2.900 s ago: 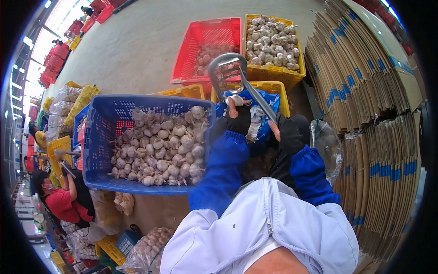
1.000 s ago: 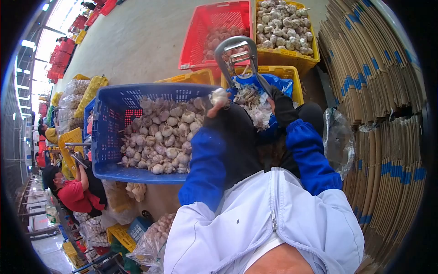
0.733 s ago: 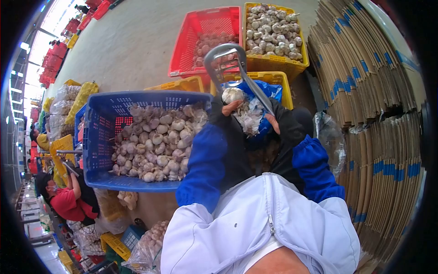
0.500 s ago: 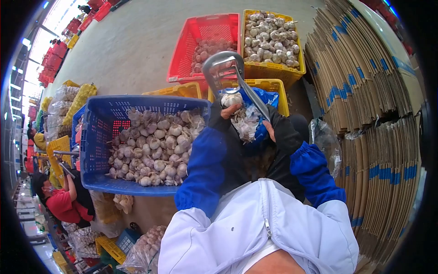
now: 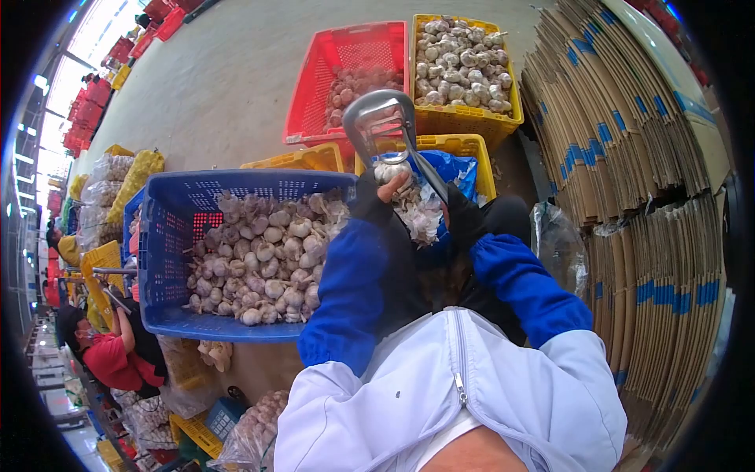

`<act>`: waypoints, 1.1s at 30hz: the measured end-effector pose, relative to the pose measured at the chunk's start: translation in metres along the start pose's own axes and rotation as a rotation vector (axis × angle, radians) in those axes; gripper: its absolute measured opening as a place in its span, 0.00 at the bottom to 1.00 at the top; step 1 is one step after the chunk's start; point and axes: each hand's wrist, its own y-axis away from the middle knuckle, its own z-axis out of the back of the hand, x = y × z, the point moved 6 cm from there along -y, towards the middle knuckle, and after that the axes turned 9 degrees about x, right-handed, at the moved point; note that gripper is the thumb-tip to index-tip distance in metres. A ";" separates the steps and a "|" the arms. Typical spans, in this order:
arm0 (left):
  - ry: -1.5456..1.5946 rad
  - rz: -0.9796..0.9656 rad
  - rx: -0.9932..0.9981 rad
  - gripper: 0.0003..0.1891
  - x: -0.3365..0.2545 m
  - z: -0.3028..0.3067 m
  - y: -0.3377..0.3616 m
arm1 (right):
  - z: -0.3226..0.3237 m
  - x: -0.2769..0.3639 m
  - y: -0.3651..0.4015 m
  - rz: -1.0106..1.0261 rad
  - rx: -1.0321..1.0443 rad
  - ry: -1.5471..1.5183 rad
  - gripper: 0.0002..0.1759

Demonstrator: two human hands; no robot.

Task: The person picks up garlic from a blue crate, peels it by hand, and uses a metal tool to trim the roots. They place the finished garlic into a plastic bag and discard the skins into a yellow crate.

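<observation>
"Fingers?"
"The left hand's (image 5: pixel 376 197) pinch a garlic bulb (image 5: pixel 390 171) by the metal cutter (image 5: pixel 406 130); the right hand (image 5: pixel 465 219) grips its handle, most fingers hidden."
"Finished?"
"Loose skins (image 5: pixel 419 218) lie heaped near the nearest yellow crate (image 5: pixel 485 177); whether this bulb's trimmed, I can't tell."
"Remaining?"
"Unclear; bulbs (image 5: pixel 271 256) reach the blue crate's (image 5: pixel 228 330) right edge."

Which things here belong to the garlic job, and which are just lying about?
Seemingly in use:
garlic bulb in left hand
metal lever tool
blue garlic crate
lined yellow crate

Probably just nearby:
cardboard stacks
clear plastic bag
</observation>
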 end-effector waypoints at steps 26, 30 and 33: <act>1.431 -0.027 0.241 0.24 0.055 -0.019 0.016 | 0.079 0.035 0.012 0.025 0.204 -0.358 0.17; 1.547 0.015 0.010 0.28 0.065 -0.027 -0.001 | 0.084 0.037 0.013 0.032 0.159 -0.233 0.19; 1.369 -0.059 -0.170 0.31 0.068 -0.030 -0.006 | 0.094 0.047 0.013 0.010 0.169 -0.203 0.20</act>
